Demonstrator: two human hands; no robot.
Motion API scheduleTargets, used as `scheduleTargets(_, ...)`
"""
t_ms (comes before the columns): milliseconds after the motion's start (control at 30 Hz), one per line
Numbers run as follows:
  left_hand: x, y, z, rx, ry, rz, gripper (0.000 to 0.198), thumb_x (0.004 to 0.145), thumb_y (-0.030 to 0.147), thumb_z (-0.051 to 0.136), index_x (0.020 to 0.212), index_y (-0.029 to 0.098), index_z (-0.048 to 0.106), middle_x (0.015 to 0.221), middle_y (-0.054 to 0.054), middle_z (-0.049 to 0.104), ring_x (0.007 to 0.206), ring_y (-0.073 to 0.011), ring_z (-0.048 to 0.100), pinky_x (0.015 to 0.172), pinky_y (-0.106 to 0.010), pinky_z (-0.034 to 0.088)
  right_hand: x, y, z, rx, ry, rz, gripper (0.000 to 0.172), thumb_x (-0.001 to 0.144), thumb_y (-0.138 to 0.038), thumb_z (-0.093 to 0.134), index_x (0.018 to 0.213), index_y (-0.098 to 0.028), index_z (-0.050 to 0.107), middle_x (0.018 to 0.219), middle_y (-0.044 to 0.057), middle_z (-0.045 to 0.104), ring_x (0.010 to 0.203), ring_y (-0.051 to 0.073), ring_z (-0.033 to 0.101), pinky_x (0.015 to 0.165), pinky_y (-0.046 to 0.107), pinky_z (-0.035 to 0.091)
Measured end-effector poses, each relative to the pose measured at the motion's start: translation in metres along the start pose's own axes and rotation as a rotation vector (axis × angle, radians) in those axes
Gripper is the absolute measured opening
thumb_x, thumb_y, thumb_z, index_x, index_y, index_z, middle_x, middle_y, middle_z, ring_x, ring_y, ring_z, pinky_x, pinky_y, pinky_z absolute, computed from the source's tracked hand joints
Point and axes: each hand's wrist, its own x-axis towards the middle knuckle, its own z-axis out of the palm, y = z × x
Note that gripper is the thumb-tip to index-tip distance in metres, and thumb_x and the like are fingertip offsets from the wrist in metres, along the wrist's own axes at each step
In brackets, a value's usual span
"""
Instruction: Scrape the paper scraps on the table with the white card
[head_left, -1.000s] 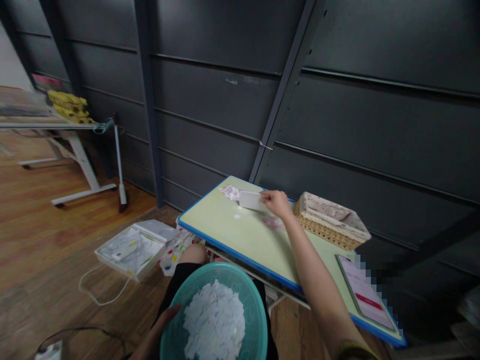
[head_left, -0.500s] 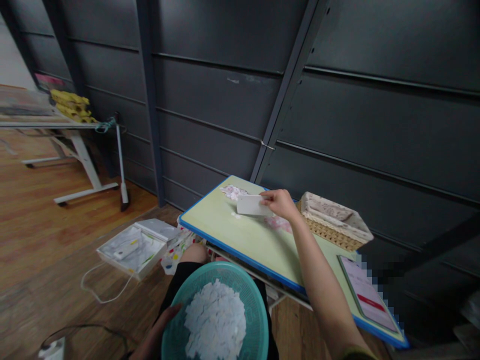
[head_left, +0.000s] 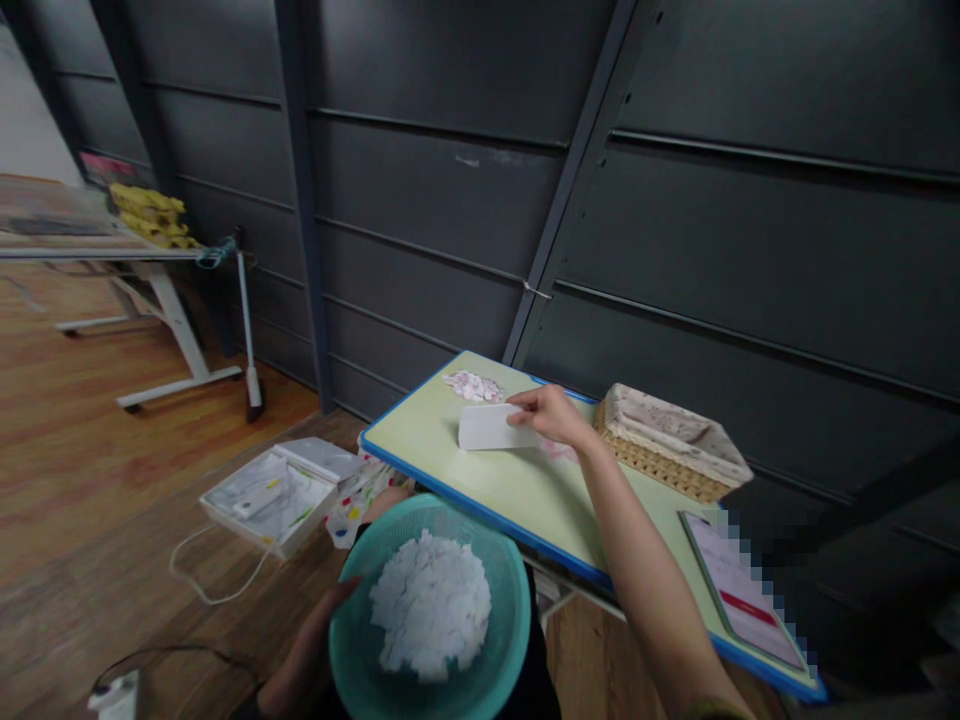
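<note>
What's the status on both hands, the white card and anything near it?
Right hand gripping white card. Left hand at rim of teal basket, white scraps inside. Scrap pile just beyond card, on table.

Near, the round teal plastic basket [head_left: 511, 590] is perforated, its white paper-like scraps [head_left: 431, 605] matt. The white rectangular card [head_left: 486, 428] looks smooth and matt. Right, the rough, tan, oblong woven basket [head_left: 651, 464] has patterned cloth lining [head_left: 637, 404]. Far, the panelled dark-grey metal wall [head_left: 427, 200] gleams dully.

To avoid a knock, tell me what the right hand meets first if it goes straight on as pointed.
Likely nothing: ahead of the card, the way looks free across the table; the far scraps seem off that line, though depth is unclear.
</note>
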Motion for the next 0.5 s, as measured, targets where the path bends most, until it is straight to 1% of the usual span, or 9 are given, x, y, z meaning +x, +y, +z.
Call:
scheduleTargets(67, -0.002, 0.007, 0.008, 0.021, 0.001, 0.034, 0.076, 0.077, 0.034, 0.064, 0.141, 0.008, 0.032, 0.107, -0.013, 0.072, 0.107, -0.0319, 0.062, 0.096, -0.044, 0.048, 0.0, -0.001, 0.003, 0.073, -0.022, 0.004, 0.023, 0.069, -0.022, 0.061, 0.086, -0.016, 0.075, 0.078, 0.0, 0.07, 0.071, 0.015, 0.058, 0.061, 0.022, 0.039)
scheduleTargets(100, -0.004, 0.011, 0.013, 0.038, 0.054, 0.057, 0.074, 0.077, 0.032, 0.064, 0.141, 0.008, 0.033, 0.106, -0.014, 0.073, 0.106, -0.0322, 0.063, 0.095, -0.045, 0.049, 0.0, -0.002, 0.004, 0.111, -0.04, 0.003, 0.022, 0.068, -0.022, 0.061, 0.085, -0.015, 0.075, 0.077, 0.0, 0.069, 0.07, 0.015, 0.058, 0.06, 0.022, 0.039)
scheduleTargets(133, -0.007, 0.015, 0.019, 0.043, 0.073, 0.033, 0.073, 0.078, 0.032, 0.063, 0.141, 0.009, 0.033, 0.106, -0.013, 0.073, 0.107, -0.0314, 0.063, 0.095, -0.045, 0.048, 0.0, -0.004, 0.006, 0.151, -0.063, 0.003, 0.021, 0.068, -0.022, 0.062, 0.084, -0.015, 0.074, 0.075, 0.0, 0.069, 0.068, 0.015, 0.057, 0.059, 0.022, 0.039)
scheduleTargets(167, -0.01, 0.02, 0.024, 0.045, 0.076, 0.035, 0.071, 0.08, 0.03, 0.06, 0.141, 0.009, 0.033, 0.106, -0.013, 0.073, 0.107, -0.032, 0.063, 0.094, -0.047, 0.049, -0.001, -0.006, 0.008, 0.194, -0.089, 0.004, 0.021, 0.068, -0.022, 0.062, 0.083, -0.015, 0.074, 0.073, 0.0, 0.068, 0.067, 0.015, 0.057, 0.058, 0.022, 0.039)
scheduleTargets(233, -0.018, 0.028, 0.032, 0.046, 0.072, 0.043, 0.067, 0.08, 0.03, 0.059, 0.14, 0.011, 0.036, 0.106, -0.012, 0.073, 0.109, -0.0316, 0.062, 0.094, -0.046, 0.049, -0.001, -0.01, 0.011, 0.286, -0.144, 0.014, 0.022, 0.067, -0.023, 0.064, 0.084, -0.014, 0.074, 0.072, 0.0, 0.068, 0.065, 0.014, 0.057, 0.057, 0.022, 0.04)
scheduleTargets(367, -0.028, 0.039, 0.036, 0.109, 0.048, 0.056, 0.067, 0.077, 0.027, 0.063, 0.137, 0.01, 0.04, 0.107, -0.01, 0.073, 0.109, -0.0313, 0.061, 0.091, -0.042, 0.051, -0.001, -0.016, 0.015, 0.454, -0.244, 0.039, 0.027, 0.061, -0.028, 0.07, 0.083, -0.013, 0.074, 0.074, 0.002, 0.069, 0.064, 0.014, 0.058, 0.058, 0.023, 0.044)
scheduleTargets(433, -0.031, 0.041, 0.034, 0.145, 0.028, 0.063, 0.065, 0.079, 0.03, 0.062, 0.137, 0.01, 0.04, 0.107, -0.009, 0.073, 0.107, -0.0307, 0.063, 0.088, -0.04, 0.052, -0.001, -0.015, 0.013, 0.486, -0.204, 0.051, 0.031, 0.059, -0.031, 0.072, 0.084, -0.012, 0.074, 0.076, 0.004, 0.069, 0.065, 0.015, 0.059, 0.059, 0.024, 0.045)
scheduleTargets(500, -0.034, 0.043, 0.034, 0.176, 0.023, 0.053, 0.064, 0.08, 0.034, 0.06, 0.136, 0.01, 0.04, 0.109, -0.008, 0.073, 0.103, -0.0296, 0.065, 0.086, -0.038, 0.053, 0.0, -0.011, 0.008, 0.449, -0.068, 0.063, 0.035, 0.061, -0.032, 0.071, 0.089, -0.012, 0.073, 0.08, 0.005, 0.07, 0.066, 0.015, 0.06, 0.06, 0.025, 0.045)
